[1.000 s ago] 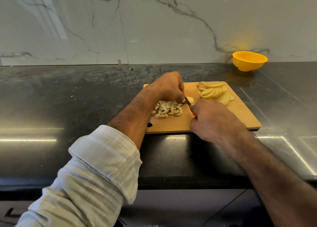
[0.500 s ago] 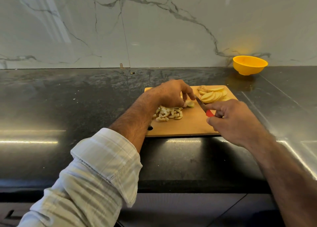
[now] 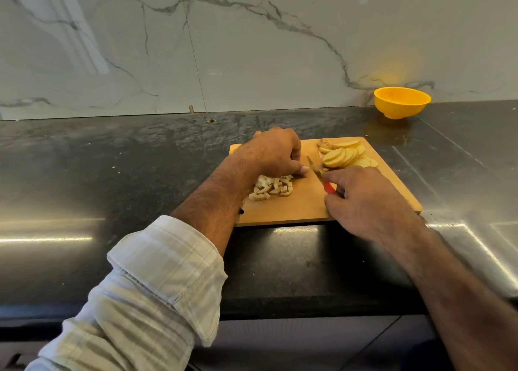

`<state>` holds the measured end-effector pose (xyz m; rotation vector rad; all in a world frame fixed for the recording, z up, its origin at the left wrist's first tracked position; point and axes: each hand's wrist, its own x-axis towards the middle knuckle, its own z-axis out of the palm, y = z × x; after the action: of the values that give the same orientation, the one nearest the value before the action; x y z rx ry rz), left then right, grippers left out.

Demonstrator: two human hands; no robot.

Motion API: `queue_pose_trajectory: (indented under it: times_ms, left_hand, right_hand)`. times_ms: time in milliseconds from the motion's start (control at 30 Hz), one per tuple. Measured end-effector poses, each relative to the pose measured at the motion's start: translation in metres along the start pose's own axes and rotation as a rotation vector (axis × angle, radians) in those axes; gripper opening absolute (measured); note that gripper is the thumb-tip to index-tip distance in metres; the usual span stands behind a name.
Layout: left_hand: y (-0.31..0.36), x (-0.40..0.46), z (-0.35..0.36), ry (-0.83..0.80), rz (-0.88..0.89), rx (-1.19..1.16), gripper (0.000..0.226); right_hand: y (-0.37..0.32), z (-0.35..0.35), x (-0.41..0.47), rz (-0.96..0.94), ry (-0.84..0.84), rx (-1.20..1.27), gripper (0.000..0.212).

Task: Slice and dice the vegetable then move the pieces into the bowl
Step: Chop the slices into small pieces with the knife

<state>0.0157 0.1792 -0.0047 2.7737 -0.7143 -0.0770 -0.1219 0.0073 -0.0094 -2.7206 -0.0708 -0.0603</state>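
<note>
Your pale yellow vegetable slices (image 3: pixel 343 155), thin ovals with tan skin on their edges, lie fanned and overlapping at the far right corner of your rectangular wooden cutting board (image 3: pixel 302 205). A loose heap of small, whitish diced pieces (image 3: pixel 270 188) sits left of the board's centre, well apart from the slices. One small bit rests beside the blade of your short, red-handled knife (image 3: pixel 319 175), which angles across the board between the two piles. Your round yellow plastic bowl (image 3: pixel 402 102) stands upright against the wall beyond the board's right corner; what it holds cannot be seen.
</note>
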Motion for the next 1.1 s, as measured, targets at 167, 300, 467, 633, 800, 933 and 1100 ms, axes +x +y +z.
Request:
queue_pose_trajectory:
  times_ms: [167,300,467,633,800,933,1100]
  left_hand:
    - [-0.002,-0.003,-0.004,-0.041,0.057,-0.087,0.028]
    - [0.0,-0.001,-0.002,-0.007,0.02,-0.122,0.024]
    - [0.002,0.0,-0.002,0.012,-0.02,-0.141,0.02]
    - [0.003,0.001,-0.001,0.021,-0.042,-0.146,0.019]
    - [0.001,0.002,0.001,0.033,-0.074,-0.147,0.021]
    - [-0.001,0.001,-0.001,0.026,-0.084,-0.158,0.017]
    - [0.002,0.002,0.0,0.031,-0.124,-0.17,0.015]
  right_hand:
    - [-0.008,0.005,-0.003,0.014,0.004,-0.02,0.049]
    - [-0.014,0.006,-0.001,0.038,-0.027,-0.06,0.037]
    - [-0.021,0.004,0.005,0.029,-0.058,-0.091,0.042]
    - [-0.027,0.006,0.02,0.038,-0.035,-0.097,0.033]
    - [-0.016,0.009,0.015,0.019,0.021,-0.067,0.035]
    - [-0.014,0.01,0.0,-0.021,0.008,-0.096,0.031]
    - [-0.022,0.008,0.0,0.012,-0.054,-0.128,0.04]
